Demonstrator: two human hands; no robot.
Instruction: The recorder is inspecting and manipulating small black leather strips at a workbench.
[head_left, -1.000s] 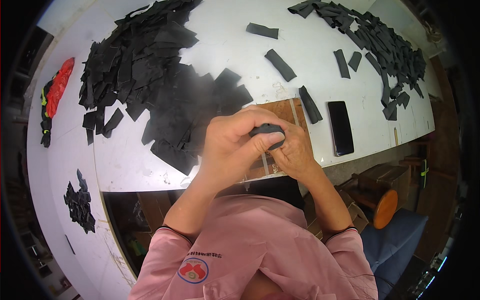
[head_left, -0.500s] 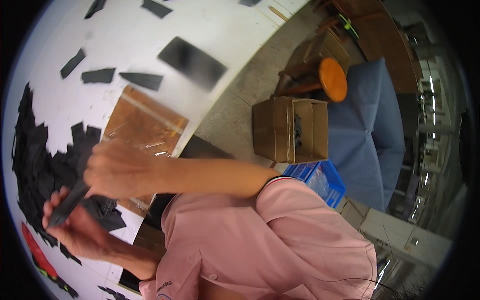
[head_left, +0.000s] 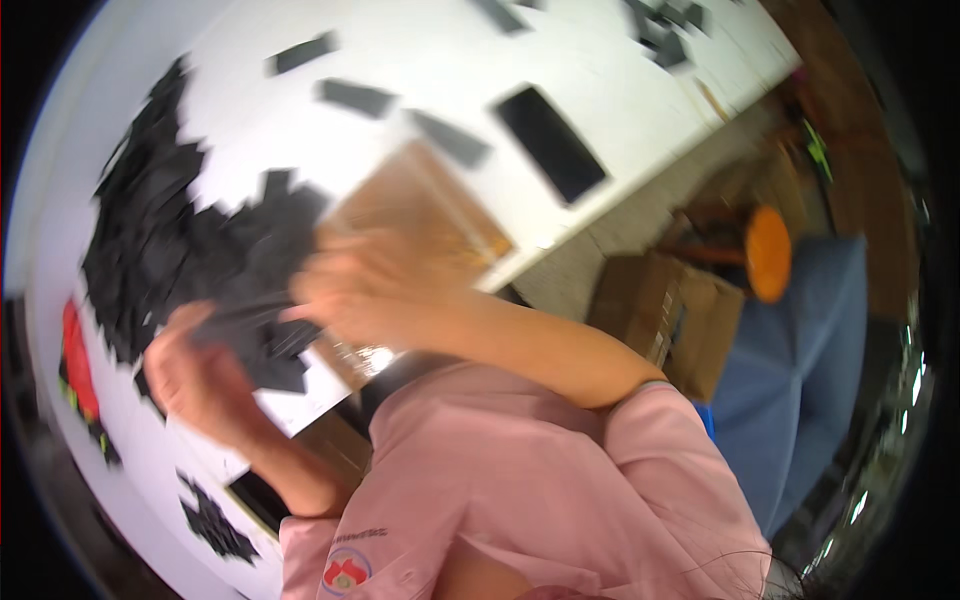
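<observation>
My right hand [head_left: 365, 285], blurred by motion, pinches one end of a dark grey fabric strip [head_left: 245, 312] over the brown board. Its other end reaches the raised fingers of my left hand [head_left: 205, 385], which curl around it. Blur hides the exact grip there. Beyond my hands, a large heap of similar black fabric pieces [head_left: 150, 250] covers the left of the white table. Under my right hand lies a flat brown cardboard piece [head_left: 440, 200] with clear tape on it.
Separate dark pieces [head_left: 358, 98] and a black flat rectangle [head_left: 552, 145] lie farther off on the white table [head_left: 420, 50]. A red item [head_left: 80, 360] is at far left. Beyond the table's right edge stand a cardboard box [head_left: 635, 305], an orange-topped stool [head_left: 768, 255] and blue sheeting [head_left: 810, 400].
The whole view has swung, shifting the table rightward in the picture. The strip, slanted across my left palm before, now runs more level between my hands. My left hand has turned.
</observation>
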